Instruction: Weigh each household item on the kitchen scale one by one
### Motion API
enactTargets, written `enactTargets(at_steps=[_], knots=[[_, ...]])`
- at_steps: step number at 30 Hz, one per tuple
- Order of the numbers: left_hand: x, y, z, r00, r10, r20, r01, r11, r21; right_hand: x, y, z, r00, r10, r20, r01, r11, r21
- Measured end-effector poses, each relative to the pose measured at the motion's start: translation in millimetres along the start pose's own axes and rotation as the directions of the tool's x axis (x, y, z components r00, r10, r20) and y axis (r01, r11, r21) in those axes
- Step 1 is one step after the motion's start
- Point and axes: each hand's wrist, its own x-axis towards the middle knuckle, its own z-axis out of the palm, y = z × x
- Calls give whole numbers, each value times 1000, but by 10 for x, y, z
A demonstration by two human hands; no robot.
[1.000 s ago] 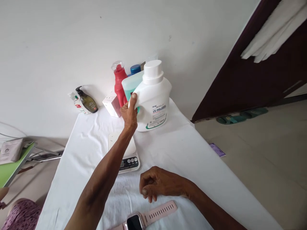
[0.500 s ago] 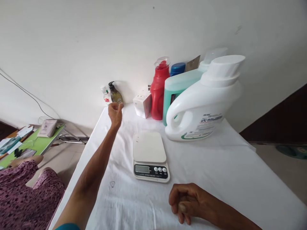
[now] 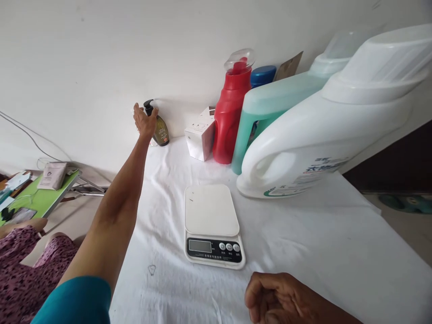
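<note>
The left hand point(image 3: 146, 120) has risen from low in front of the two small bottles to the height of the pump bottle's neck; the right hand point(image 3: 276, 297) stays loosely curled.

Nearest, at five o'clock from the scale, that right hand is half open over the creased white cloth point(image 3: 162, 299), with nothing visible in it. At the centre lies one flat white plastic kitchen scale point(image 3: 212, 211), its square plate smooth and round-cornered, its black panel carrying one grey display and three round buttons.

At two o'clock stands one bulky, glossy white plastic jug point(image 3: 303, 148) with a looped handle and a broad ribbed cap. Behind it leans one translucent mint-green plastic jug point(image 3: 248, 130). Towards twelve o'clock are one red plastic bottle point(image 3: 232, 103) with a clear domed cap, one blue round cap point(image 3: 263, 74) beyond it, and a sharp-edged white cardboard box point(image 3: 200, 141) beside the red one.

Farther, at eleven o'clock by the wall, stands one rounded olive-green pump bottle point(image 3: 162, 132) with a black pump head. The left hand, fingers and thumb spread, overlaps its neck and mostly hides one small clear plastic bottle point(image 3: 152, 143); whether it grips either, I cannot tell.
</note>
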Motion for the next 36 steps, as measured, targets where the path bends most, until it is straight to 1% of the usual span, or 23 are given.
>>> enactTargets(at_steps=[3, 6, 8, 10, 13, 16, 18, 20, 23, 25, 28, 30, 32, 36], knots=[[66, 16, 103, 994, -94, 47, 94, 996, 3, -31, -72, 43, 1000, -22, -4, 22, 1000, -18], [68, 11, 193, 993, -117, 23, 116, 993, 12, -56, -171, 89, 1000, -20, -5, 20, 999, -45], [52, 16, 241, 994, -105, 11, 105, 994, 23, -61, -211, 105, 1000, -4, -6, 4, 999, -44], [12, 27, 260, 997, -72, 22, 71, 997, 19, -55, -218, 107, 1000, -6, -6, 6, 999, -35], [-115, 41, 196, 999, -9, 35, 10, 1000, -11, -37, -203, 101, 1000, -28, -6, 28, 1000, -6], [-290, 51, 5, 1000, 26, 6, -26, 999, -43, -28, -225, 114, 999, -36, -11, 36, 999, 0], [-403, 84, -178, 999, 49, 0, -48, 997, -61, -30, -268, 137, 999, -41, -22, 41, 999, -23], [-508, 171, -393, 997, 75, 26, -72, 993, -90, -35, -317, 165, 998, -51, -34, 49, 997, -55], [-692, 427, -743, 983, 141, 115, -118, 975, -185, -43, -374, 201, 996, -82, -37, 77, 991, -110], [-862, 653, -962, 961, 202, 190, -141, 946, -292, -45, -395, 214, 994, -102, -46, 94, 986, -140], [-1196, 981, -1213, 914, 261, 311, -100, 887, -451, -43, -402, 218, 991, -128, -40, 120, 979, -167], [-1444, 1149, -1312, 886, 269, 378, -41, 857, -514, -42, -396, 216, 989, -149, -24, 142, 973, -181], [-1681, 1265, -1359, 861, 269, 433, 9, 841, -541, -45, -387, 216, 985, -169, -20, 162, 966, -200], [-2046, 1362, -1351, 811, 281, 513, 50, 840, -540, -63, -386, 232, 980, -200, -19, 190, 954, -232]])
